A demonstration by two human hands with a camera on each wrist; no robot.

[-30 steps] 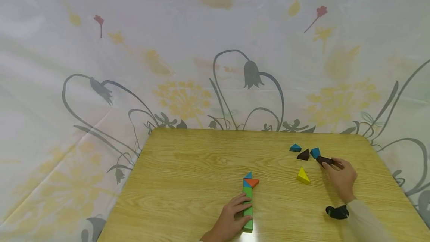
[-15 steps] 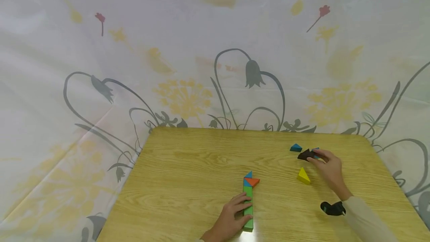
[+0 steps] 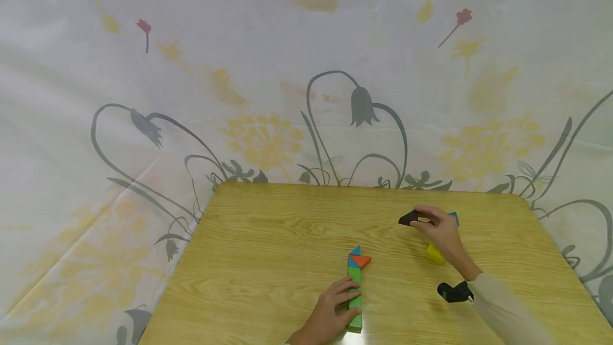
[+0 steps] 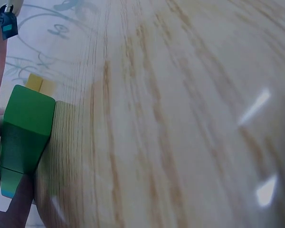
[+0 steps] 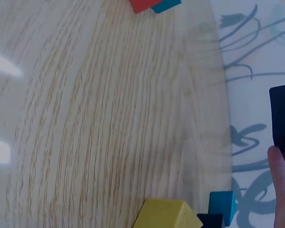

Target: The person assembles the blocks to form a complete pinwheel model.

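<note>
Head view gives me both hands over the wood-grain table (image 3: 268,238). I have the left hand (image 3: 330,306) at the near middle, its fingers loosely extended across a row of green blocks (image 3: 355,323), with the thumb apart from them toward the row's near end. At the far end of that row lie two blue triangles (image 3: 355,251), one beyond the other, and an orange triangle (image 3: 362,260) sticks out to the right beside them. Farther off and to the right, the right hand (image 3: 442,233) pinches a black block (image 3: 408,218) between thumb and fingers, the piece jutting left past the fingertips. It looks lifted off the table, though I can't be sure from these angles. Partly covered by that hand, I make out a yellow block (image 3: 434,254) on its near side and a blue block (image 3: 454,218) on its far side. My right wrist view adds a second black block (image 5: 211,220) just beside the blue one. Near the right sleeve (image 3: 503,307) sits a black device (image 3: 454,292); a flower-printed sheet (image 3: 191,68) rises beyond the table.
</note>
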